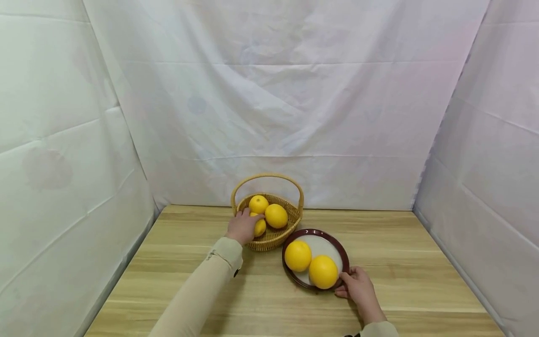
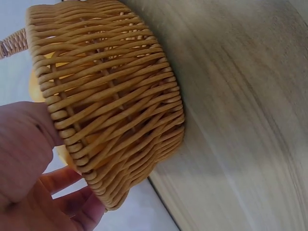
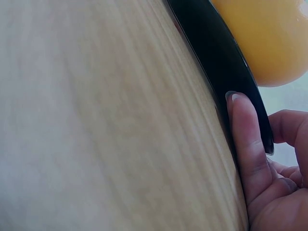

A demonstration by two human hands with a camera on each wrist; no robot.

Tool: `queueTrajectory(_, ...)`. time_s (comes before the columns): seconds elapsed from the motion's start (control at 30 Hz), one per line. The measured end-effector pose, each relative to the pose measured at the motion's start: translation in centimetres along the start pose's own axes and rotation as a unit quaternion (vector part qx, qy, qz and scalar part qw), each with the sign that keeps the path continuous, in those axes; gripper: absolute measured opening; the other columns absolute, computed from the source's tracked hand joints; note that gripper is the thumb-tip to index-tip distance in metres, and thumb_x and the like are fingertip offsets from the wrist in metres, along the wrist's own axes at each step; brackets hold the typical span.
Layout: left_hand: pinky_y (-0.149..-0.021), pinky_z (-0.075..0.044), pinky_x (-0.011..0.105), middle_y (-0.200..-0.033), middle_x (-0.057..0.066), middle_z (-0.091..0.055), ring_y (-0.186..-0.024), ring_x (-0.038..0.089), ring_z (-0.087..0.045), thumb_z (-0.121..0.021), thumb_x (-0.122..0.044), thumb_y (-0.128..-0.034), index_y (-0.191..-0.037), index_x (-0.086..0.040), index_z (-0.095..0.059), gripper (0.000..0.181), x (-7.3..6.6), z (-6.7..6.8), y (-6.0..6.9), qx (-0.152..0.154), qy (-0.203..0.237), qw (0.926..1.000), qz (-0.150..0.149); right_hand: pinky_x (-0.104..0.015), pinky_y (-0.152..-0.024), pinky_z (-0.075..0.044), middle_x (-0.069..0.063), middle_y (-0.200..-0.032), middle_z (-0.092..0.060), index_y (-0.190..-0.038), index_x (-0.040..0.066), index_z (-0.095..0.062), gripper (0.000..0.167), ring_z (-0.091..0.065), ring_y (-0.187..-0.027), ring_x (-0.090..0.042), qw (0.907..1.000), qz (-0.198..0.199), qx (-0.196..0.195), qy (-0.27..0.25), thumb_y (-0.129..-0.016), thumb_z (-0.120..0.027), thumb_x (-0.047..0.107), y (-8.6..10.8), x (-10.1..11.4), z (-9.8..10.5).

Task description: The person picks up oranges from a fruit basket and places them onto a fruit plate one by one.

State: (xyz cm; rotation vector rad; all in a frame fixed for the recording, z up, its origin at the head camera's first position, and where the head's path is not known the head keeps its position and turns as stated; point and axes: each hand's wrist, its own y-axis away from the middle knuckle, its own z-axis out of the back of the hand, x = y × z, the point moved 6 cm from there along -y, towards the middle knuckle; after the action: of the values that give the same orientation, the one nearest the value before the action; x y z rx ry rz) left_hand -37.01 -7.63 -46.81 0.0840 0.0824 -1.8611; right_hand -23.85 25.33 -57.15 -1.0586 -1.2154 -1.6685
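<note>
My left hand (image 1: 243,226) reaches over the near left rim of a wicker basket (image 1: 269,244) and holds an orange (image 1: 260,228) inside it. Two more oranges, one at the back (image 1: 258,204) and one on the right (image 1: 276,216), lie beside it. In the left wrist view, the basket's woven wall (image 2: 110,96) hides most of the fingertips and fruit. My right hand (image 1: 360,289) pinches the near right rim of a round plate (image 1: 311,232), dark red-brown at the edge and pale inside. On the plate sit two oranges, a left one (image 1: 298,256) and a right one (image 1: 323,272).
The basket's arched handle (image 1: 267,175) stands up over the fruit. Basket and plate are close together on a wood-grain table (image 1: 404,262). White cloth (image 1: 269,107) hangs behind the table and along both sides.
</note>
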Motion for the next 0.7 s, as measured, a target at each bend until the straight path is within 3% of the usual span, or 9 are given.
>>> queueTrajectory(0.7,-0.087,-0.054,0.055,-0.131,0.022,-0.056,-0.108,0.039,-0.060,-0.085,-0.025,-0.0820,-0.143,-0.030,-0.057,0.068,0.28,-0.22,-0.01,-0.032,0.005,0.9995,0.000,-0.036,-0.062,-0.062,-0.016,-0.086,-0.066,-0.123,-0.008,-0.043,0.030,-0.069,-0.063,-0.021,1.0000,-0.001,0.003,0.000,-0.103,-0.052,0.012,0.05,-0.12,-0.08)
